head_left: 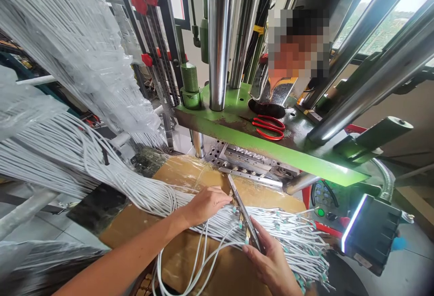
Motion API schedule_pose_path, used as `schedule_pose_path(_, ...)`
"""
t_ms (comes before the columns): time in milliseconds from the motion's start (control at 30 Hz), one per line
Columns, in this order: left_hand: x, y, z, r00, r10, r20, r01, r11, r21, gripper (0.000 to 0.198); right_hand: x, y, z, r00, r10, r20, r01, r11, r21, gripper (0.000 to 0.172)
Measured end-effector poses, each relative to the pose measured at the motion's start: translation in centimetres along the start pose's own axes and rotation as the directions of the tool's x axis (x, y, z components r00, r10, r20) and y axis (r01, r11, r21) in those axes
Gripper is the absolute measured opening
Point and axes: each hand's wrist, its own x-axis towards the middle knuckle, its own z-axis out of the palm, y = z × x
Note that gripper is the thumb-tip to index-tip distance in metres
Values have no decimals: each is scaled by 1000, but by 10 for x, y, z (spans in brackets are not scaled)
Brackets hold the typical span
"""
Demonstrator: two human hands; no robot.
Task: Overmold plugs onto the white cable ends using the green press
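My right hand (271, 257) grips the lower end of a narrow metal bar (241, 205), which is held tilted above the cables. Several small connectors with teal and brass-coloured parts (240, 224) sit along the bar's left side, with white cables running from them. Close to the bar's upper part, my left hand (212, 202) is closed in a pinch; what lies between its fingertips is too small to make out. Under both hands lies a thick bundle of white cables (149, 187), its teal-tipped ends (301, 246) fanned out at the right. Loose cable loops (200, 269) hang below my left forearm.
Ahead stands a green press plate (230, 128) with steel columns (218, 38); red-handled pliers (269, 127) lie on it. Below is a metal mould (251, 160). Brown cardboard (183, 171) lies under the cables. A lit lamp (368, 235) stands right. Another person is behind the press.
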Motion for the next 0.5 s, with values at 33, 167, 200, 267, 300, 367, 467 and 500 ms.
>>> schedule_pose_path(33, 0, 1, 1, 1000, -18, -4, 18, 1000, -11, 21, 0, 1, 0, 1000, -3, -6, 3, 999, -39, 69)
schedule_pose_path(167, 1, 1, 1, 983, -181, -39, 176, 980, -96, 19, -2, -8, 1, 999, -34, -11, 32, 986, -161, 68)
schedule_pose_path(200, 2, 0, -1, 973, -228, -41, 222, 968, -120, 17, -4, -14, 1, 999, -47, 0, 47, 981, -188, 68)
schedule_pose_path(267, 3, -4, -9, 948, -317, -14, 310, 935, -174, 42, -7, -27, -1, 997, -63, 37, 70, 971, -230, 65)
schedule_pose_path(300, 5, -8, -14, 937, -349, 27, 347, 916, -201, 62, -8, -34, -3, 996, -61, 59, 74, 965, -253, 64)
schedule_pose_path(367, 11, -15, -26, 927, -359, 114, 376, 898, -228, 86, -4, -47, -12, 996, -30, 81, 56, 938, -343, 62)
schedule_pose_path(467, 30, -25, -37, 954, -299, 24, 299, 943, -143, 77, 21, -62, -33, 992, -126, -19, 89, 793, -602, 55)
schedule_pose_path(500, 40, -29, -38, 954, -294, -63, 287, 953, -93, 73, 35, -65, -41, 975, -212, -61, 117, 731, -672, 52)
